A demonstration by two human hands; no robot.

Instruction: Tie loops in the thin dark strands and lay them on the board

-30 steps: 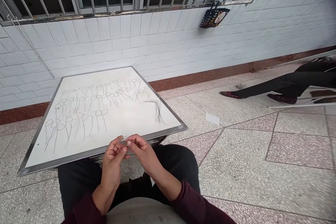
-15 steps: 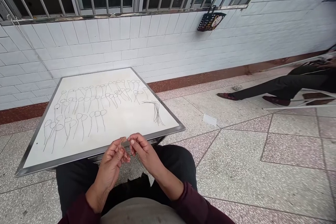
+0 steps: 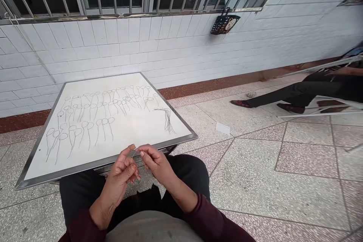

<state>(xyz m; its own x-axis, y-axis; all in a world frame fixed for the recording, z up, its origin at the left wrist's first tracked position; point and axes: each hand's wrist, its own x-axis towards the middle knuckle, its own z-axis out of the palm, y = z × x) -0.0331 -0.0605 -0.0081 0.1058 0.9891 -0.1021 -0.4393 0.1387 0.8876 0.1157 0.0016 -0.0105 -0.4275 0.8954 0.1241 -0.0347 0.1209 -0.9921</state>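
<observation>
Presently, a thin strand [image 3: 134, 153] is pinched between the pressed fingertips of the left hand [image 3: 121, 174] and right hand [image 3: 156, 162], low at frame centre, over the white board's [image 3: 136, 134] near rim. Looped strands [image 3: 93, 117] are laid in rows above, with a loose bundle [image 3: 167, 118] at centre.

Thin strand [image 3: 133, 152], perhaps wire, indistinct.

We've bare board [image 3: 136, 132] along its near edge; looped strands [image 3: 93, 115] crowd the far half, a loose bundle [image 3: 168, 119], seemingly wire, sits right.
</observation>
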